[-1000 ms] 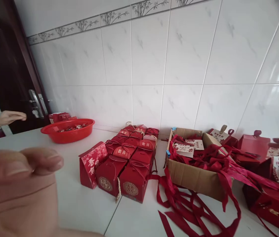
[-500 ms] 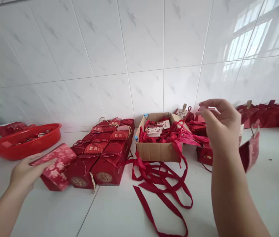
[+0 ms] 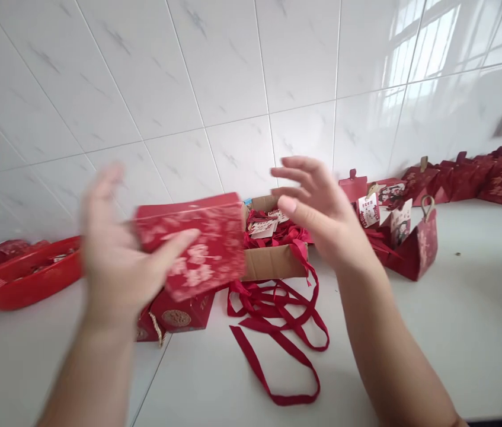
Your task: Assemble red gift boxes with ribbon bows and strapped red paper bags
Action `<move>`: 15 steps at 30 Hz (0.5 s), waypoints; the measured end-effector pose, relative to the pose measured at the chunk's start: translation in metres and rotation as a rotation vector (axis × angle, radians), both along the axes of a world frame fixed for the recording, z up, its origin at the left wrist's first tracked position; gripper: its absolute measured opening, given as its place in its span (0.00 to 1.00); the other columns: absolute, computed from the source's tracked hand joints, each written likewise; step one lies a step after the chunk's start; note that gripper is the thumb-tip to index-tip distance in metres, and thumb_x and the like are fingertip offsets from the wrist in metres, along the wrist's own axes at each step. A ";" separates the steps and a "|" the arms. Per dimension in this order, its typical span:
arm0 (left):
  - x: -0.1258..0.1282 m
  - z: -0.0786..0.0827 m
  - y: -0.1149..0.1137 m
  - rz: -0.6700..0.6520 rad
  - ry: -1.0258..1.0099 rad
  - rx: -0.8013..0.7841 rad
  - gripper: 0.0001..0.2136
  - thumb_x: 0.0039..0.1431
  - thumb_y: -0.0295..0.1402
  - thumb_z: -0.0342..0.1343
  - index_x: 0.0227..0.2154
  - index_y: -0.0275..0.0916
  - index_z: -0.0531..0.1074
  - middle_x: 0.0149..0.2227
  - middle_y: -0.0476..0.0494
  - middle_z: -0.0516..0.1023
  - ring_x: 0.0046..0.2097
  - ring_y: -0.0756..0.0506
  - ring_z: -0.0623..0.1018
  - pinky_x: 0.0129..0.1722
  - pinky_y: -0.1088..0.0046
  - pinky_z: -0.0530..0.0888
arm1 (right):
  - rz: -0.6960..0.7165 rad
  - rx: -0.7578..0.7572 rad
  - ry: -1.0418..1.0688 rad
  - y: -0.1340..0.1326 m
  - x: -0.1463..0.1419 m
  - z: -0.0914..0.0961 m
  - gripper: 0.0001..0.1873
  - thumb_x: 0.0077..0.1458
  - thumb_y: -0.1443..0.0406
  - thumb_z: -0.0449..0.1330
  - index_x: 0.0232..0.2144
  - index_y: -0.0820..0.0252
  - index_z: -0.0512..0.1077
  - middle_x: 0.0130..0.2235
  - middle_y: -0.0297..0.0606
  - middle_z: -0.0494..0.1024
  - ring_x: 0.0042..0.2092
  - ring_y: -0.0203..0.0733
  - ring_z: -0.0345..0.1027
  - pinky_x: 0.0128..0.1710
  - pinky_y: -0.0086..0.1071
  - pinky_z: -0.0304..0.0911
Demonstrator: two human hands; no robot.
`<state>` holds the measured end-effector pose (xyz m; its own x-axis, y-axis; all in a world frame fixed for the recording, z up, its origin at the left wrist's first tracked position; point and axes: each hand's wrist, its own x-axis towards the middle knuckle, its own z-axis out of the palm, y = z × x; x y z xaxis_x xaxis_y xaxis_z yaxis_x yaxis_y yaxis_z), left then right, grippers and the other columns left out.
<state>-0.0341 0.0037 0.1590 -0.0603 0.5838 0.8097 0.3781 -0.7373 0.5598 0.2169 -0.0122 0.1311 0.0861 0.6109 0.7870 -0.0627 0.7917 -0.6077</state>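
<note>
My left hand [image 3: 120,261] holds a red gift box [image 3: 206,252] with a pale floral print and light characters, its thumb across the front. The other fingers are blurred and point upward at the box's left side. The gift box is off the counter and hides part of the red boxes behind it. My right hand [image 3: 317,207] is raised to the right of it, open, fingers apart, with nothing in it. Behind and below the right hand is a cardboard box [image 3: 272,263] of red ribbons and pale tags.
Loose red ribbon [image 3: 277,394] lies on the white counter [image 3: 197,379]. Dark red boxes with gold emblems [image 3: 177,318] stand behind my left hand. A red basin [image 3: 41,281] is at left. More red boxes [image 3: 459,178] line the tiled wall at right.
My left hand has lifted the gift box and brought it rightward in front of the dark red boxes. My right hand has moved left towards it, and the view has turned slightly right.
</note>
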 end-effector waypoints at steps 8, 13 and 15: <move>0.095 -0.004 -0.007 -0.386 -0.027 -0.128 0.25 0.51 0.29 0.65 0.51 0.46 0.64 0.31 0.51 0.79 0.32 0.45 0.81 0.33 0.69 0.81 | 0.102 -0.078 0.223 0.010 -0.012 -0.004 0.16 0.50 0.62 0.67 0.42 0.50 0.72 0.40 0.32 0.79 0.41 0.38 0.74 0.42 0.33 0.72; 0.083 -0.012 -0.005 -0.271 -0.058 -0.128 0.10 0.53 0.34 0.63 0.35 0.41 0.68 0.38 0.48 0.76 0.36 0.48 0.79 0.34 0.76 0.77 | 0.174 -0.118 0.237 0.011 -0.018 -0.001 0.06 0.48 0.64 0.69 0.27 0.57 0.74 0.36 0.33 0.80 0.38 0.36 0.74 0.37 0.28 0.70; 0.082 -0.015 0.000 -0.245 -0.019 -0.107 0.08 0.55 0.36 0.62 0.34 0.41 0.69 0.43 0.46 0.74 0.43 0.46 0.77 0.38 0.76 0.76 | 0.184 -0.124 0.276 0.013 -0.024 -0.001 0.06 0.48 0.65 0.69 0.25 0.58 0.74 0.33 0.33 0.80 0.35 0.34 0.73 0.36 0.28 0.70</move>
<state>0.0481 0.0040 0.1443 0.0786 0.6651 0.7426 0.1839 -0.7418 0.6450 0.1926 0.0007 0.1297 0.1647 0.7257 0.6680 -0.3722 0.6729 -0.6392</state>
